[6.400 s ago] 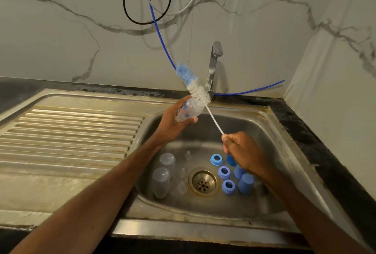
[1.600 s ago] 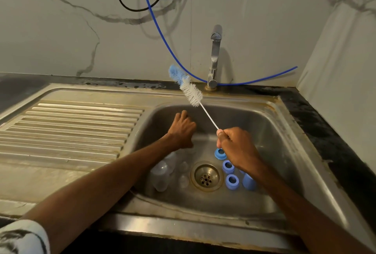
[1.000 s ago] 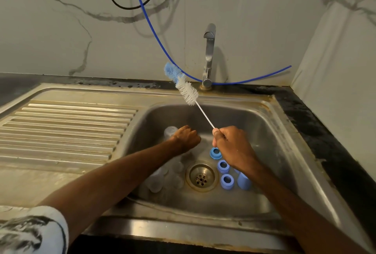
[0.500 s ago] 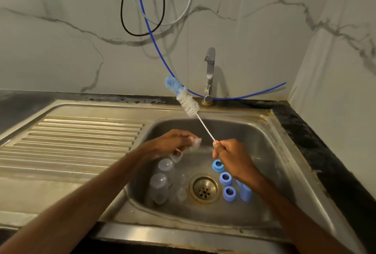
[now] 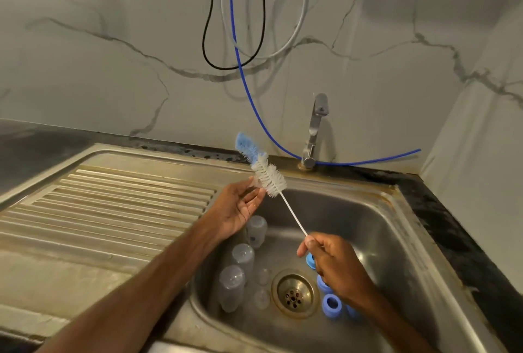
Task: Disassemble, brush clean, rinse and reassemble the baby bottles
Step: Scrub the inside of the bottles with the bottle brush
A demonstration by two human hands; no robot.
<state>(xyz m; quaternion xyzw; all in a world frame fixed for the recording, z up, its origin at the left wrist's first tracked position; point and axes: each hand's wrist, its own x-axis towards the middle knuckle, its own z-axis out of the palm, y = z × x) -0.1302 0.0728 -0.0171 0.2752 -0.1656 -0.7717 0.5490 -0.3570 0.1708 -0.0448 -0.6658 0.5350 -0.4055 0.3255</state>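
Note:
My right hand [image 5: 334,262] grips the thin white wire handle of the bottle brush [image 5: 268,180], whose white bristles and blue tip point up and left over the sink's rim. My left hand [image 5: 237,208] is raised palm up beside the bristles and pinches a small clear teat [image 5: 254,182] at its fingertips, partly hidden by the brush. Three clear bottle bodies [image 5: 243,256] stand upside down at the left of the sink basin [image 5: 396,253]. Two loose clear teats [image 5: 261,276] lie near the drain. Blue screw rings [image 5: 331,306] sit to its right, partly under my right wrist.
The ribbed steel draining board [image 5: 113,205] stretches to the left. A chrome tap [image 5: 315,129] stands behind the basin, with a blue hose [image 5: 368,161] along the wall. Black and grey cables [image 5: 235,64] hang above. The brass drain [image 5: 294,293] lies in the basin's middle.
My left hand put the brushed bottle down in the basin, picked up a clear teat and lifted it to the brush's bristles. My right hand kept hold of the brush.

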